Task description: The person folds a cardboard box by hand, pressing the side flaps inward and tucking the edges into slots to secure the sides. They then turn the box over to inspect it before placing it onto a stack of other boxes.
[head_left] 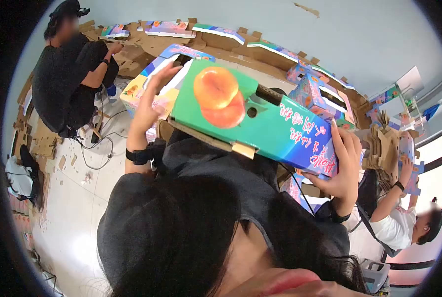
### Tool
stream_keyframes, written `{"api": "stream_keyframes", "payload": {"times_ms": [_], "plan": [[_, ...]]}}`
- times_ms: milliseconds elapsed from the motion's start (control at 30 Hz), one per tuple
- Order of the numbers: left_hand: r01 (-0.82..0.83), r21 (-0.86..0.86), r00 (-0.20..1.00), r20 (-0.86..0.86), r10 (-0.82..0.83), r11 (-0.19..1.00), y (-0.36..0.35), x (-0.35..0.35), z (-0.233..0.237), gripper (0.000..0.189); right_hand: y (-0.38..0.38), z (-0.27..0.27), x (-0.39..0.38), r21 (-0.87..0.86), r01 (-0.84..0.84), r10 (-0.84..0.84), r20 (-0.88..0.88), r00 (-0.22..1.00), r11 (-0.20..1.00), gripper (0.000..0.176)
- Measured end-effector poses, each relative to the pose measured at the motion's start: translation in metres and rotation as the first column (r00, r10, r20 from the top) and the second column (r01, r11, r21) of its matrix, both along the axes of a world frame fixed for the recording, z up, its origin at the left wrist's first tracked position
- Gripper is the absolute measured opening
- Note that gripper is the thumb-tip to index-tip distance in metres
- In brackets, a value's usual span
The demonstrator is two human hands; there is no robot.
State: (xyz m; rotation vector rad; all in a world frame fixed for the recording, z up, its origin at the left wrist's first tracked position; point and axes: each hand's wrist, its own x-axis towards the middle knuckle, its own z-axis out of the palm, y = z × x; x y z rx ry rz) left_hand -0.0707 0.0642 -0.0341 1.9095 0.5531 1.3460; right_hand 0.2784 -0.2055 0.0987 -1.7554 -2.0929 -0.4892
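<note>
A green and blue cardboard fruit box (268, 133) with a peach picture and pink lettering is held tilted across my chest. My right hand (345, 158) grips its blue right end, fingers over the printed face and thumb along the lower edge. Close beside its green left end, my left hand (154, 96) is open with fingers stretched out. A slot and a round hole show in the printed side, and a bare cardboard flap (244, 150) sticks out below. Behind my left hand stands another printed box (137, 91) with an open top.
More printed boxes (310, 96) stand at the right. Flat cardboard (221, 43) lines the wall. One person (70, 79) sits at the left near cables (99, 148) on the floor; another person (396, 225) at the right handles a carton beside stacked cardboard (381, 153).
</note>
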Motion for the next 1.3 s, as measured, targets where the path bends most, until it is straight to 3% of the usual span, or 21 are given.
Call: {"api": "stream_keyframes", "payload": {"times_ms": [67, 167, 200, 300, 433, 533, 600, 633, 700, 767, 833, 900, 967, 1067, 1200, 1300], "plan": [[-0.043, -0.134, 0.996, 0.072, 0.053, 0.990, 0.015, -0.022, -0.003, 0.082, -0.010, -0.011, 0.004, 0.061, 0.000, 0.000, -0.002, 1.000, 0.998, 0.096], [0.012, -0.014, 0.966, 0.257, -0.008, 1.000, 0.007, -0.027, 0.003, 0.091, -0.020, -0.019, 0.018, 0.140, 0.023, -0.025, 0.016, 1.000, 0.990, 0.093], [-0.086, 0.023, 0.975, 0.208, 0.079, 0.996, 0.005, -0.030, 0.008, 0.093, -0.022, -0.020, 0.024, 0.166, 0.044, -0.051, 0.039, 0.998, 0.985, 0.092], [-0.167, 0.050, 0.971, 0.183, 0.155, 0.985, 0.008, -0.037, 0.007, 0.093, -0.019, -0.014, 0.033, 0.317, 0.075, -0.147, 0.208, 0.967, 0.946, 0.085], [-0.131, -0.024, 0.965, 0.226, 0.133, 0.991, 0.006, -0.028, 0.002, 0.087, -0.018, -0.004, 0.051, 0.604, 0.021, -0.351, 0.435, 0.829, 0.797, 0.078], [-0.106, -0.037, 0.978, 0.178, 0.111, 0.994, 0.023, -0.027, -0.013, 0.072, 0.000, -0.007, 0.055, 0.771, 0.133, -0.420, 0.187, 0.888, 0.623, 0.092], [-0.021, -0.033, 0.979, 0.204, 0.028, 0.999, 0.038, -0.026, -0.033, 0.062, 0.025, -0.014, 0.060, 0.836, 0.183, -0.235, -0.067, 0.970, 0.518, 0.089], [-0.046, 0.047, 0.990, 0.134, 0.039, 0.998, 0.026, -0.020, -0.022, 0.058, 0.037, -0.021, 0.063, 0.856, 0.228, -0.109, -0.200, 0.974, 0.464, 0.084], [-0.057, 0.022, 0.997, 0.059, 0.056, 0.998, -0.004, -0.009, 0.002, 0.054, 0.050, -0.037, 0.068, 0.776, 0.338, 0.260, -0.530, 0.807, 0.533, 0.074], [0.019, -0.016, 0.997, 0.070, -0.018, 1.000, -0.008, -0.005, 0.002, 0.054, 0.065, -0.061, 0.077, 0.668, 0.368, 0.534, -0.741, 0.407, 0.646, 0.061], [0.032, -0.006, 0.999, 0.005, -0.032, 0.999, -0.010, 0.000, 0.002, 0.072, 0.065, -0.101, 0.085, 0.554, 0.257, 0.591, -0.801, -0.091, 0.791, 0.052], [0.088, -0.009, 0.996, -0.007, -0.088, 0.996, -0.012, 0.007, 0.001, 0.074, 0.065, -0.120, 0.073, 0.540, 0.097, 0.541, -0.783, -0.306, 0.836, 0.054], [0.145, -0.021, 0.989, -0.030, -0.145, 0.989, -0.017, 0.016, 0.003, 0.083, 0.076, -0.127, 0.037, 0.594, 0.016, 0.574, -0.770, -0.280, 0.804, 0.058], [0.270, -0.067, 0.960, -0.061, -0.274, 0.961, -0.028, 0.033, 0.004, 0.107, 0.079, -0.156, 0.039, 0.457, 0.021, 0.448, -0.862, -0.237, 0.889, 0.062], [0.363, -0.131, 0.931, 0.008, -0.365, 0.923, -0.023, 0.045, -0.014, 0.106, 0.088, -0.176, 0.034, 0.423, -0.006, 0.404, -0.868, -0.290, 0.906, 0.073], [0.463, -0.395, 0.880, 0.100, -0.464, 0.793, -0.028, 0.055, -0.041, 0.110, 0.094, -0.232, 0.052, 0.300, 0.037, 0.302, -0.945, -0.126, 0.953, 0.067]]}}
